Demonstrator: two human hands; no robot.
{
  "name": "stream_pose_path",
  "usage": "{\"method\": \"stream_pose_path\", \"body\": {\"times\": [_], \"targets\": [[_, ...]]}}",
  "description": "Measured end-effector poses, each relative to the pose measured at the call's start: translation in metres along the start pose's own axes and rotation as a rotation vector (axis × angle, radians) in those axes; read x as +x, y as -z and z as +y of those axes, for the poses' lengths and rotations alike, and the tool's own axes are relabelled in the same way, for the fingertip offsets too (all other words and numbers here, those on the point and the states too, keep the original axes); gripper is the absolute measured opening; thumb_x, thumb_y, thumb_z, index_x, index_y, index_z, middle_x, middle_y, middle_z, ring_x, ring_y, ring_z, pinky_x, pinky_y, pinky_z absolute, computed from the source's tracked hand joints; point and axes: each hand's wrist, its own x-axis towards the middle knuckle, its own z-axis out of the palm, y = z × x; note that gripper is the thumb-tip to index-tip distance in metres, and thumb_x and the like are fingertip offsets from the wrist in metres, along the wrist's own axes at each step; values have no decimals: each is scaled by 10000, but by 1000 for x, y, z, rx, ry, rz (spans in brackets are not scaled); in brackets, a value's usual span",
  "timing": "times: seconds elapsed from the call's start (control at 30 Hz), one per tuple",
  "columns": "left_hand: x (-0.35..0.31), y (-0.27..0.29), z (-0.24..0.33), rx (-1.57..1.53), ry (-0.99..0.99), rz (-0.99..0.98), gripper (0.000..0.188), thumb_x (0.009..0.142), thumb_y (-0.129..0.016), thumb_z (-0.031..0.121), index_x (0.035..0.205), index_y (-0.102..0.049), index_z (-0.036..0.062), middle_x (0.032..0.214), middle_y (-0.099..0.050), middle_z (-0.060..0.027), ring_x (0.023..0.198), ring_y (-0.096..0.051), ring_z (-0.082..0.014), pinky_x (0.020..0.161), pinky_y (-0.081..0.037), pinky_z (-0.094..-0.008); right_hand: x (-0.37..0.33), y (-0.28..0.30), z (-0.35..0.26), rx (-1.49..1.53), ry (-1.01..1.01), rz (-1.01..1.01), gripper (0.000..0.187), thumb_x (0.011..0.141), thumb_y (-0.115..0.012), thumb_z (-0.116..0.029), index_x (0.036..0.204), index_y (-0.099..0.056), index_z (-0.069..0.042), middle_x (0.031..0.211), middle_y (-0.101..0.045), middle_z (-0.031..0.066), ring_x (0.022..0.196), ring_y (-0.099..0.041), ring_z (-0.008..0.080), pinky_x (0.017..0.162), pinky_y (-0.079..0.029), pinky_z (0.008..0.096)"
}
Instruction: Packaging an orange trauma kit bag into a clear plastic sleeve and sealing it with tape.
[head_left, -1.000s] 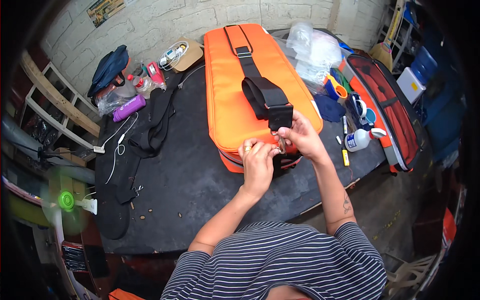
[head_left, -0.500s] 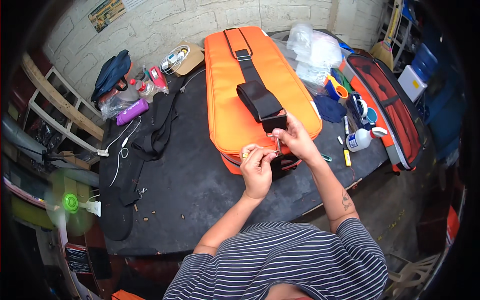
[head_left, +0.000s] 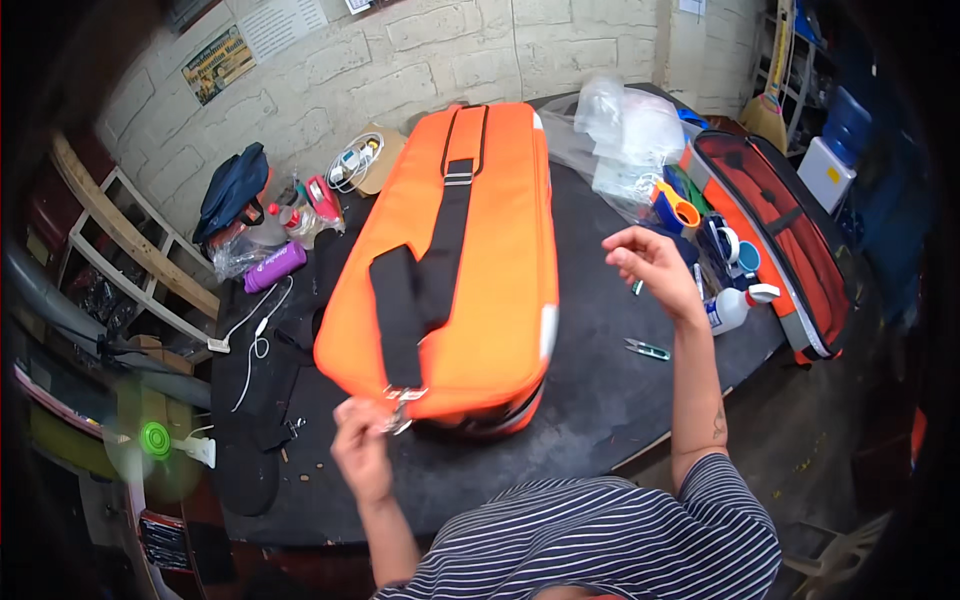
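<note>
A long orange bag (head_left: 500,230) lies on the dark table with its near end toward me. Down its top runs a black webbing strap (head_left: 455,240), threaded through a metal slide buckle (head_left: 458,173). The strap's near end reaches a silver metal clip (head_left: 404,396) at the bag's near left corner. My left hand (head_left: 362,450) is closed at this clip, its fingertips slightly blurred. My right hand (head_left: 655,270) is raised over the table to the right of the bag, fingers loosely bent, holding nothing. Below it lie small green thread snips (head_left: 648,349).
At right stand a white spray bottle (head_left: 730,308), a blue and orange tape roll (head_left: 676,207) and an open red-and-black case (head_left: 780,230). Clear plastic bags (head_left: 630,130) lie behind. At left are a purple bottle (head_left: 275,267), a white cable (head_left: 262,340) and a spinning green fan (head_left: 155,440).
The bag has swung round, its near end moving left and closer to me. My left hand went left with the clip. My right hand let go of the strap and moved right and up.
</note>
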Motion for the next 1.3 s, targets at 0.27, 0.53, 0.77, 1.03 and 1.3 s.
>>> {"method": "stream_pose_path", "body": {"times": [0.27, 0.53, 0.77, 1.03, 1.3], "targets": [[-75, 211, -11, -369, -191, 200, 152, 945, -411, 191, 846, -440, 79, 811, -437, -25, 752, -439, -106, 744, -389, -256, 55, 7, 17, 147, 145, 127, 196, 904, -595, -194, 969, -617, -10, 794, -617, 18, 687, -534, 53, 615, -419, 190], [-44, 260, 80, 565, 241, 604, 276, 938, -530, 195, 1161, -548, 32, 1119, -570, -64, 1051, -526, -158, 921, -403, -277, 184, -5, 111, 92, 87, 156, 353, 934, -519, -366, 999, -633, -38, 885, -625, 20, 802, -551, 86, 696, -434, 236], [98, 114, 113, 673, 168, -16, 187, 907, -553, 135, 1031, -590, 0, 968, -574, -23, 932, -517, -111, 849, -383, -239, 138, -57, 105, 245, -62, 54, 656, 966, -316, -539, 1207, -517, 37, 1221, -548, 126, 1165, -470, 210, 1035, -301, 324], [217, -128, 61, 587, 193, -719, 194, 857, -589, 78, 1028, -598, -15, 963, -622, -53, 919, -563, -125, 855, -422, -262, 57, 28, 118, 466, -55, -164, 432, 969, -456, -356, 854, -665, 4, 747, -635, 47, 679, -574, 102, 635, -446, 237], [207, -319, -19, 1186, 2, -1196, 616, 739, -693, 445, 1177, -569, 29, 852, -645, -186, 823, -627, -301, 768, -484, -366, 137, -4, 195, 217, 0, -548, 774, 641, -695, -94, 1342, -371, -40, 1123, -540, 138, 1100, -511, 231, 1010, -367, 355]]}}
